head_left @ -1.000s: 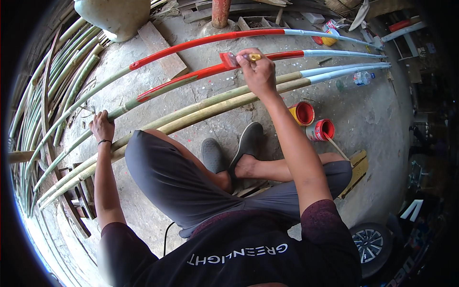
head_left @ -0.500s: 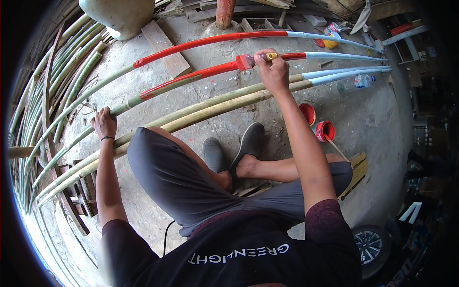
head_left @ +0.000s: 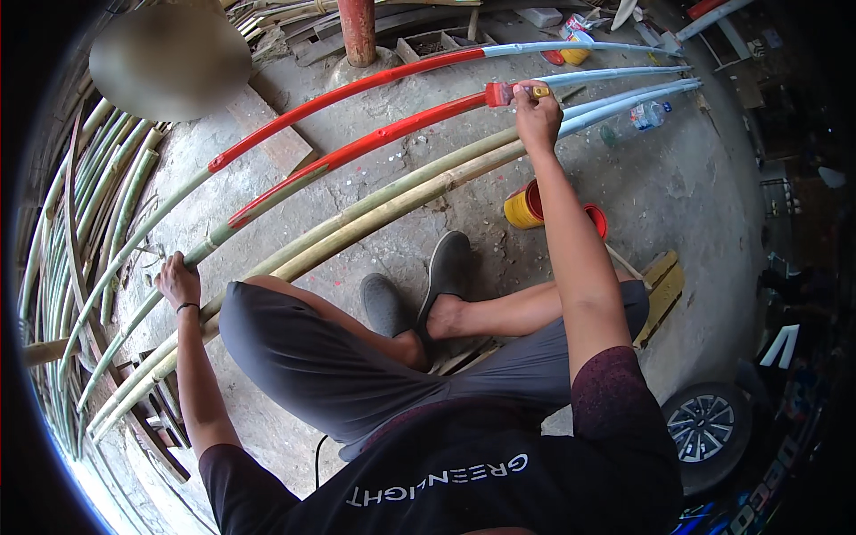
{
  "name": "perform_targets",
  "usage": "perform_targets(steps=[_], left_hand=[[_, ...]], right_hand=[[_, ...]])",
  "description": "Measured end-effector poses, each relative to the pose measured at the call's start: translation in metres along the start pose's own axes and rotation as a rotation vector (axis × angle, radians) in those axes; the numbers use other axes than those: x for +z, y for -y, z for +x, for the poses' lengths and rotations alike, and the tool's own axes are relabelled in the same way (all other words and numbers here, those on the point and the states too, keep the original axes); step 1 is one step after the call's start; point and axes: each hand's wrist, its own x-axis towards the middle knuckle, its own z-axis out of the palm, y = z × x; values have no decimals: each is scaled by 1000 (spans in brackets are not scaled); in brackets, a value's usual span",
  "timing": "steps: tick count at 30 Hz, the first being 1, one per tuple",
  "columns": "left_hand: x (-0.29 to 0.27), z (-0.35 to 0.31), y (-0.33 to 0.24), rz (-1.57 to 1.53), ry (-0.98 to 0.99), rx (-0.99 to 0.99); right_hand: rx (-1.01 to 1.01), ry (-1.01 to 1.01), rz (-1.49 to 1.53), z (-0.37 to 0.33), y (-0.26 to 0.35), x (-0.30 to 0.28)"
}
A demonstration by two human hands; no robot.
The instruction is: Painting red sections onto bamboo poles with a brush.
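Note:
My right hand [head_left: 539,120] is closed round the handle of a paintbrush [head_left: 499,94], its flat red bristles against a bamboo pole [head_left: 383,136] where red meets light blue. Toward the left that pole turns from red to bare green, with ragged streaks at the boundary. My left hand [head_left: 178,281] grips its bare part. Beyond it lies a second bamboo pole [head_left: 352,95], red in the middle and light blue at the right. Nearer to me, two bare bamboo poles [head_left: 383,215] with light blue ends run side by side past my knee.
A yellow paint can [head_left: 522,208] and a red paint can [head_left: 596,219] stand by my right forearm, which partly hides them. Several bamboo poles [head_left: 102,192] are heaped at the left. A red post [head_left: 358,36], a plastic bottle [head_left: 648,114] and a wheel [head_left: 703,428] are also around.
My right hand has drawn the brush rightward along the pole to the light blue section. My left hand stays on the same pole. The whole view has shifted a little.

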Motion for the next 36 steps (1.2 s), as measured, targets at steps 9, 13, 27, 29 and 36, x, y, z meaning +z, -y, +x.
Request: perform_targets(steps=[9,13,27,29,36], left_hand=[[-1,-3,0,12,-14,45],[0,-4,-1,18,-68,51],[13,26,22,54,312,-11],[11,31,22,31,361,-8],[15,8,22,56,199,53]], right_hand=[[-609,497,-49,-68,75,37],[-49,538,398,-40,59,45],[-454,167,-49,-28,18,16],[-490,268,39,-49,36,23],[-141,28,97,5,27,-26]])
